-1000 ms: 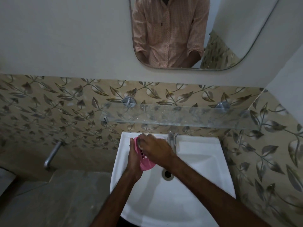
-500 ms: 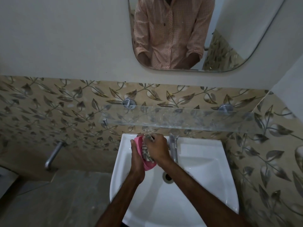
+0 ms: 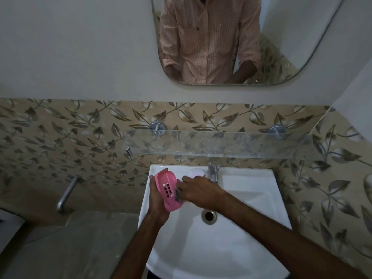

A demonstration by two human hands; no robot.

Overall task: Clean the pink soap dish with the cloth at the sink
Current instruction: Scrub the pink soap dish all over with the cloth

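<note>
The person's left hand (image 3: pixel 158 200) grips the pink oval plastic soap dish (image 3: pixel 166 188) above the white ceramic sink (image 3: pixel 251 200), at about ten o'clock from the round metal drain (image 3: pixel 209 215). The dish is tipped on edge with its slotted face turned up toward the camera. The left fingers curl round its nine-o'clock side and far end.

The right hand (image 3: pixel 199 191) sits at the dish's three-o'clock rim. Its fingers are bunched on a small dark crumpled cloth (image 3: pixel 178 193), of which only a patch shows, pressed against the pink edge. The fingertips are blurred, so the exact grip is hard to read.

This looks like the scrubbing step, with the rim being wiped and the slotted middle uncovered. The next move probably calls for drawing the cloth across the slots while the left hand holds firm. After that the dish would need turning to reach the other face.

The chrome tap (image 3: pixel 213 172) stands at twelve o'clock from the drain for a rinse. Whether water runs cannot be told.
</note>
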